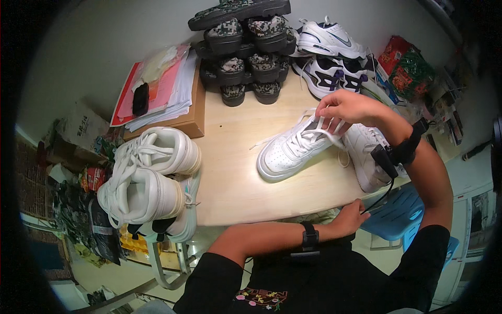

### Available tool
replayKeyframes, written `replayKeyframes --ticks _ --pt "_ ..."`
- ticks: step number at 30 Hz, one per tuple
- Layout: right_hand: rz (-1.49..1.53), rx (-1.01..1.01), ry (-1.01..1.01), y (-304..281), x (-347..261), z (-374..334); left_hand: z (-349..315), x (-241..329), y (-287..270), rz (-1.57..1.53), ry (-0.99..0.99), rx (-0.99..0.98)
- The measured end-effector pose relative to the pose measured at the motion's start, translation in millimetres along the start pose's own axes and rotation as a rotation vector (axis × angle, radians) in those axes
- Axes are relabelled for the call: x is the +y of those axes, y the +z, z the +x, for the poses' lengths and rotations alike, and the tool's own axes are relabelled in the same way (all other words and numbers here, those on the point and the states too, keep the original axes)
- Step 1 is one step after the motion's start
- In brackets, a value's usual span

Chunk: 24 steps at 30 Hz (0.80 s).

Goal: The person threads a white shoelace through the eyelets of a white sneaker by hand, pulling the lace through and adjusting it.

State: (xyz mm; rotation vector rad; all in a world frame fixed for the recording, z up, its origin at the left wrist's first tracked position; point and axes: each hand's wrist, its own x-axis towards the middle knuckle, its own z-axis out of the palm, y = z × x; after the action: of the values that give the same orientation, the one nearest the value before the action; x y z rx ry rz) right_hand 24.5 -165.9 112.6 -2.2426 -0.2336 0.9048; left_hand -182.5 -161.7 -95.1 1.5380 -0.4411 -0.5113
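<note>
Pale wooden tabletop (230, 180): one white low-top sneaker (282, 157) is being handled right of centre, laces (300, 144) being pinched by right hand (348, 110); left hand (346, 220) being held near front edge, grip undeterminable.

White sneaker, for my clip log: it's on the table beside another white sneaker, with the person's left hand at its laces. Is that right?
Wrong side: the head view shows the right hand at the laces of the white sneaker, which is on the table beside another white sneaker.

Black T-shirt (329, 277), floral print (261, 299), black wristbands (310, 236)
</note>
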Motion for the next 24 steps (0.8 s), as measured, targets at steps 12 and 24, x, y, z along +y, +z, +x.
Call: replayKeyframes --ticks 12,24 --pt "-0.027 -0.051 0.012 -10 7 -9 1 56 8 0.02 0.209 -1.061" --pt "0.168 0.043 -0.067 -31 52 -19 5 169 -121 -0.454 0.219 -0.7"
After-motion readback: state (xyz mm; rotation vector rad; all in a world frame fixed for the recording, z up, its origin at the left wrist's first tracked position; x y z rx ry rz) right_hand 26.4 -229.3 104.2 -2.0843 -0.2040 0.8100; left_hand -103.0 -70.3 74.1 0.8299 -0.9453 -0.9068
